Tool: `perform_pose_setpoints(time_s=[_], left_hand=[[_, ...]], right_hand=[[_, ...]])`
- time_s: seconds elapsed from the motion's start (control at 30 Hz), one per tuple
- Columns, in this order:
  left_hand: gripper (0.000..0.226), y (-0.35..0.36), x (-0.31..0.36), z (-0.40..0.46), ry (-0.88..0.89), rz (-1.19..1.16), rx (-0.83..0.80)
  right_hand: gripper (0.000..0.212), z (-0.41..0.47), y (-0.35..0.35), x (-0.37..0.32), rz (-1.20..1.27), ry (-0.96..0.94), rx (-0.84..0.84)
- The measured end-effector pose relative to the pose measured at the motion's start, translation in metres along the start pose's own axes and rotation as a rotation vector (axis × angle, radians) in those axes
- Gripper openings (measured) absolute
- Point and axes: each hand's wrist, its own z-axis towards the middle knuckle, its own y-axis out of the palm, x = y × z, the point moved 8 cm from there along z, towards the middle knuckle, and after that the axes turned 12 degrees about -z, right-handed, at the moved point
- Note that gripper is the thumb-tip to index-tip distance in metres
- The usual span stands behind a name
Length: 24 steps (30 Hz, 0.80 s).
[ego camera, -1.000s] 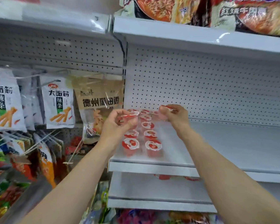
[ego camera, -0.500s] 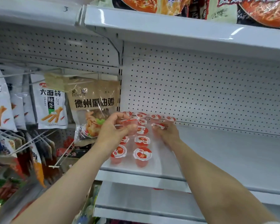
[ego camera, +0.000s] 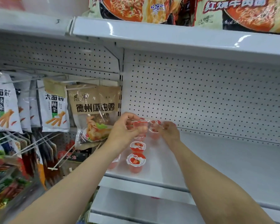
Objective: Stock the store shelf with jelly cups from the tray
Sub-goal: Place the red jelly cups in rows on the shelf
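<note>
Red jelly cups (ego camera: 136,160) crowd the shelf (ego camera: 217,162), so with your left hand (ego camera: 123,131) gripping one cup (ego camera: 140,126) and your right hand (ego camera: 170,131) pinching another, a careless nudge could topple the rows.

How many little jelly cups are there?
6 jelly cups: one in the left hand, one at the right hand, one behind, two in front, one behind the left wrist. Hands may hide others.

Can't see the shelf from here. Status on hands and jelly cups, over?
Left hand holds a jelly cup above the rows. Right hand at a back-row cup; grip unclear. Shelf bare to the right, nothing in the way.
</note>
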Motion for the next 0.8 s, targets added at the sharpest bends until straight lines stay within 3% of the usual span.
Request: perform_pose_setpoints(time_s=[0.07, 0.17, 0.23, 0.3, 0.47, 0.53, 0.67, 0.73, 0.8], left_hand=[[0.047, 0.011, 0.002, 0.007, 0.0, 0.057, -0.008], [0.06, 0.026, -0.003, 0.022, -0.05, 0.092, -0.02], [0.066, 0.038, -0.008, 0.03, -0.075, 0.11, -0.033], [0.07, 0.05, -0.012, 0.036, -0.076, 0.118, -0.053], [0.078, 0.078, -0.018, 0.048, -0.078, 0.12, -0.137], [0.075, 0.084, -0.024, 0.057, -0.074, 0.172, -0.172], [0.075, 0.089, -0.052, 0.069, -0.063, 0.743, -0.4], [0.064, 0.087, -0.077, 0.07, -0.089, 1.073, -0.542], [0.058, 0.086, -0.093, 0.067, -0.116, 1.24, -0.625]], right_hand=[[0.04, -0.001, -0.011, -0.01, 0.198, -0.024, -0.031], [0.048, -0.014, -0.019, -0.035, 0.507, -0.105, -0.398], [0.056, -0.025, -0.028, -0.046, 0.543, -0.179, -0.579], [0.055, -0.03, -0.037, -0.048, 0.518, -0.237, -0.637], [0.031, -0.019, -0.059, -0.037, 0.448, -0.257, -0.593], [0.031, -0.011, -0.064, -0.031, 0.425, -0.253, -0.563], [0.025, 0.009, -0.076, -0.014, 0.335, -0.204, -0.305], [0.022, 0.018, -0.078, -0.002, 0.193, -0.196, -0.164], [0.02, 0.025, -0.075, 0.008, 0.043, -0.204, -0.085]])
